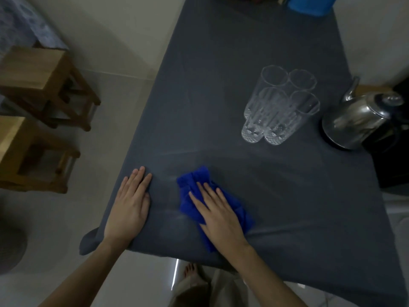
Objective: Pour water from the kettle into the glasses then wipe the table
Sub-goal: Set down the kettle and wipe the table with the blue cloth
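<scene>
A dark grey cloth covers the table point(243, 52). Near its front edge lies a crumpled blue cloth point(192, 187), and my right hand point(221, 213) presses flat on top of it with fingers spread. My left hand point(130, 202) rests flat on the tablecloth at the front left corner, holding nothing. Several clear cut-glass tumblers point(278, 105) stand upright in a tight cluster at the middle right. A shiny steel kettle point(358, 118) sits to their right at the table's edge, spout pointing away from me.
Two wooden stools point(44, 89) stand on the tiled floor to the left. A blue container point(309, 5) sits at the table's far end. A dark object point(394, 156) lies beside the kettle at the right edge. My bare foot point(190, 271) shows below the table.
</scene>
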Action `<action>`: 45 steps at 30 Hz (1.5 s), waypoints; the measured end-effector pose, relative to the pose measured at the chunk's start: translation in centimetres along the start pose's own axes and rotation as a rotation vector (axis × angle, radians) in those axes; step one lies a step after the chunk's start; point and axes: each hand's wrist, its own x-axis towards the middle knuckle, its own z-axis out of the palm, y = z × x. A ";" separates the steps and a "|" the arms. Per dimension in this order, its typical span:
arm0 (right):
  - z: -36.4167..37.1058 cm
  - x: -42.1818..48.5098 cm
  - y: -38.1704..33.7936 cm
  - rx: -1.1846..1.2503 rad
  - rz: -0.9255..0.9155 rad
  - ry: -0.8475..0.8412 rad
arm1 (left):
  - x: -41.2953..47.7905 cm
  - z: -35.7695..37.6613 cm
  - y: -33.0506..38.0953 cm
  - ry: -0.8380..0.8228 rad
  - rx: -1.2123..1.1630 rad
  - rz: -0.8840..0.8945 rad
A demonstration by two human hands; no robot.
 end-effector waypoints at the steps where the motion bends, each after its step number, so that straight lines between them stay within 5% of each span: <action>1: -0.3 -0.9 1.4 -0.004 0.037 0.018 | 0.0 0.0 0.0 -0.002 -0.001 0.003; 11: -4.8 -14.4 16.3 0.035 0.654 0.200 | 0.0 0.0 0.3 0.008 -0.001 0.010; 16: -4.0 -12.4 15.6 0.086 0.654 0.286 | 0.0 0.2 0.2 0.023 0.000 0.026; 21: -3.0 -3.4 11.9 0.085 0.557 0.279 | 0.1 0.3 0.2 0.038 -0.009 0.029; 27: -1.0 4.2 1.4 0.099 0.217 0.171 | 0.1 0.3 0.1 0.026 -0.011 0.022; 31: 0.0 2.8 -1.8 0.128 -0.026 0.086 | 0.3 0.1 0.0 0.009 -0.004 0.021; 36: -1.0 -3.6 3.6 0.021 -0.130 -0.024 | 0.1 0.0 0.2 0.004 -0.010 0.011; 39: -3.2 -7.9 10.0 -0.091 -0.044 -0.044 | 0.1 0.0 0.3 0.011 -0.020 0.018; 45: -7.1 -12.5 19.7 -0.025 0.491 0.044 | 0.1 0.0 0.2 0.012 -0.024 0.011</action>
